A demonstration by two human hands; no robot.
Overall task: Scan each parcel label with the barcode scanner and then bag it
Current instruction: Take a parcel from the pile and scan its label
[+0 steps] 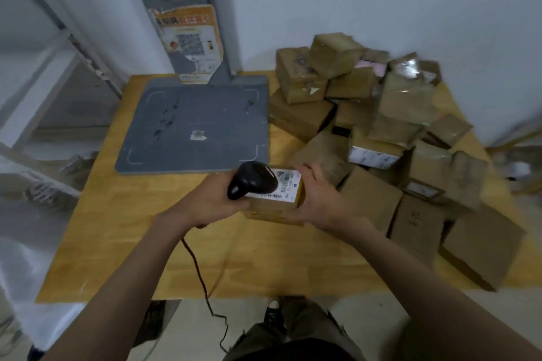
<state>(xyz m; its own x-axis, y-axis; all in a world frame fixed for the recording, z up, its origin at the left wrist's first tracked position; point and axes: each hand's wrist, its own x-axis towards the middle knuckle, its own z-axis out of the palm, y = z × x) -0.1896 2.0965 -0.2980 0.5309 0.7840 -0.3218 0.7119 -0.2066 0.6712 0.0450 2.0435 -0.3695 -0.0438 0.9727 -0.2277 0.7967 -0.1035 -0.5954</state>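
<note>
Wooden table (123,243), light yellow top, fills most of the view. On its far left part lies a grey scanning pad (193,123) with white corner marks and a small sticker near the middle; a grey post (187,38) rises from the pad's back edge, with a torn orange poster (187,41) stuck on it. White wall behind. Metal shelving (44,82) at left, blurred.

Right half of the table: a heap of cardboard parcels (381,126), brown boxes piled loosely, several taped, some with white labels, one with a bit of pink showing near the top. The closest boxes reach the table's near right edge.

In front of the heap, over the table's middle, one small parcel (275,208), a brown box, with a white label (286,186) facing up. Right hand (319,199) grips the box from its right side, fingers curled over the far edge, thumb on the near side. Left hand (211,202) holds a black barcode scanner (252,179), fingers wrapped round the handle; the scanner head sits just above the label's left part, covering it. Whether it touches the label, cannot tell. Black cable (202,278) runs from under the left hand down over the table's near edge to the floor.

Bottom centre: the person's trousers and one dark shoe (272,311).
</note>
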